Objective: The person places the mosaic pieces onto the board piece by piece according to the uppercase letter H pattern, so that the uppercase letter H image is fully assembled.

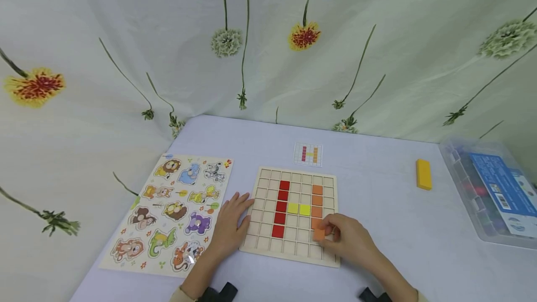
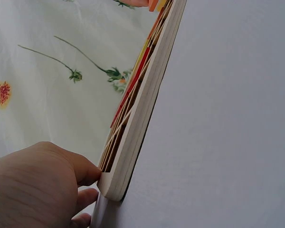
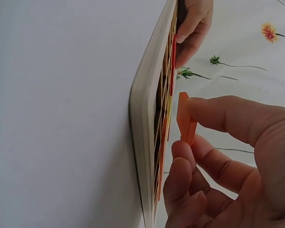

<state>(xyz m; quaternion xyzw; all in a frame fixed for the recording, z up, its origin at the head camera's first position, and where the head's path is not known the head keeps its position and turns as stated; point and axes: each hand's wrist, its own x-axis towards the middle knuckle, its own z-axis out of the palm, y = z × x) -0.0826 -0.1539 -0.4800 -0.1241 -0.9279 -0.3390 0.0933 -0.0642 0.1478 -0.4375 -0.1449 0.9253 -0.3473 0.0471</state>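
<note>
A wooden grid board (image 1: 263, 243) lies on the table with a column of several red tiles (image 1: 280, 206), two yellow tiles (image 1: 304, 209) and a column of several orange tiles (image 1: 317, 200). My left hand (image 1: 229, 222) lies along the board's left edge, its thumb touching the rim (image 2: 115, 186). Between the thumb and fingers of my right hand (image 1: 350, 238) I pinch an orange tile (image 3: 184, 118). It is held just above the board, near the lower end of the orange column. Behind the board is a small pattern card (image 1: 308, 149) with a similar coloured figure.
An animal puzzle board (image 1: 167, 213) lies to the left, close to my left hand. At the right are a yellow block (image 1: 423, 175) and a clear plastic case (image 1: 465, 199) with a blue label. A flower-printed cloth (image 1: 268, 59) hangs behind the table.
</note>
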